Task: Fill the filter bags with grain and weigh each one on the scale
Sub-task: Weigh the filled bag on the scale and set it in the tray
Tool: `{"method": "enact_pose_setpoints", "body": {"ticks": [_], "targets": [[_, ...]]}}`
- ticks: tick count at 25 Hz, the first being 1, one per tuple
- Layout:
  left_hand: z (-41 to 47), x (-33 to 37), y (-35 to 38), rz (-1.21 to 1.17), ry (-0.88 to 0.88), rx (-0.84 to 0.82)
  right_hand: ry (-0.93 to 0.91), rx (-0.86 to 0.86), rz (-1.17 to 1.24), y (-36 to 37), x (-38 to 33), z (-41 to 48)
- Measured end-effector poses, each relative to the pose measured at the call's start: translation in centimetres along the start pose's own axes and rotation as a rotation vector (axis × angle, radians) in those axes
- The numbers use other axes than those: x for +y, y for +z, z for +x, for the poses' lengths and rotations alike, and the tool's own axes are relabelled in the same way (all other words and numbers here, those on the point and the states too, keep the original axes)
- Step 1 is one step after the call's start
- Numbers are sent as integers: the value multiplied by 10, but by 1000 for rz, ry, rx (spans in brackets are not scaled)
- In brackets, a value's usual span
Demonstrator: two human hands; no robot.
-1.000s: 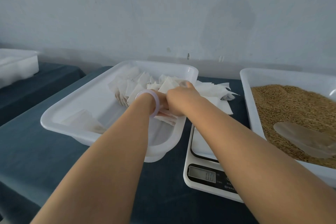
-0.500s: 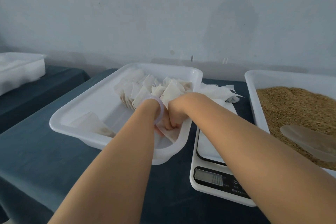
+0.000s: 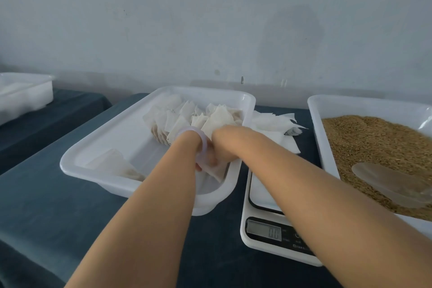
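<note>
Both my hands meet inside the white tray (image 3: 98,142), low at its near right end. My right hand (image 3: 225,147) and my left hand (image 3: 207,162) together grip one white filter bag (image 3: 216,172), whose lower corner hangs below them. My left wrist, with its pale bracelet, hides most of my left hand. Several filled filter bags (image 3: 187,119) lean in a row at the tray's far side. The white scale (image 3: 261,194) sits right of the tray with a bare platform, and its display (image 3: 264,232) shows zeros. Brown grain (image 3: 374,142) fills the right tray.
A clear scoop (image 3: 388,182) lies on the grain in the right tray (image 3: 315,128). Flat empty bags (image 3: 273,124) are heaped on the dark cloth behind the scale. One more bag (image 3: 112,166) lies at the left tray's near corner. Another white tray (image 3: 25,93) stands far left.
Both hands have drawn back from the leaning bags toward the tray's near right end and dropped lower, bringing one bag with them.
</note>
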State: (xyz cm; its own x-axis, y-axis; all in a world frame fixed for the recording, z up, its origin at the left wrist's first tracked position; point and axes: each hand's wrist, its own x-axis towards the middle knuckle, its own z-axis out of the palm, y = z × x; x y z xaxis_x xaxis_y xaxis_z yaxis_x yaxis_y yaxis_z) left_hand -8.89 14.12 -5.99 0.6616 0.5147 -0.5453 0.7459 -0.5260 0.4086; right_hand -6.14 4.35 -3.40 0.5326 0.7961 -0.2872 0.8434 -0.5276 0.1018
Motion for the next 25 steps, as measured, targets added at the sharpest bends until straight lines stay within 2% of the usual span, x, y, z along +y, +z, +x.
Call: {"method": "enact_pose_setpoints", "body": {"ticks": [3, 5, 7, 10, 12, 14, 17, 19, 22, 25], "targets": [[0, 2, -11, -98, -5, 142, 6, 332, 216, -14, 38, -32], [0, 1, -15, -131, -11, 209, 33, 422, 302, -19, 66, -50], [2, 1, -15, -159, -36, 254, 78, 414, 344, -13, 90, -63], [-4, 6, -14, -147, -2, 199, 144, 375, 386, 6, 111, -72], [-5, 3, -14, 165, -10, 204, 177, 369, 422, 18, 117, -70], [-9, 0, -11, 453, 0, 296, 187, 366, 449, 29, 120, -67], [-10, 1, -15, 611, 41, 339, 195, 384, 465, 44, 122, -65], [-11, 3, -32, 629, 41, 382, 203, 410, 479, 49, 124, -63], [-11, -9, -64, 638, -76, 412, 189, 423, 492, 52, 128, -59], [-7, -42, -82, 693, -205, 351, 182, 439, 483, 52, 128, -58]]}}
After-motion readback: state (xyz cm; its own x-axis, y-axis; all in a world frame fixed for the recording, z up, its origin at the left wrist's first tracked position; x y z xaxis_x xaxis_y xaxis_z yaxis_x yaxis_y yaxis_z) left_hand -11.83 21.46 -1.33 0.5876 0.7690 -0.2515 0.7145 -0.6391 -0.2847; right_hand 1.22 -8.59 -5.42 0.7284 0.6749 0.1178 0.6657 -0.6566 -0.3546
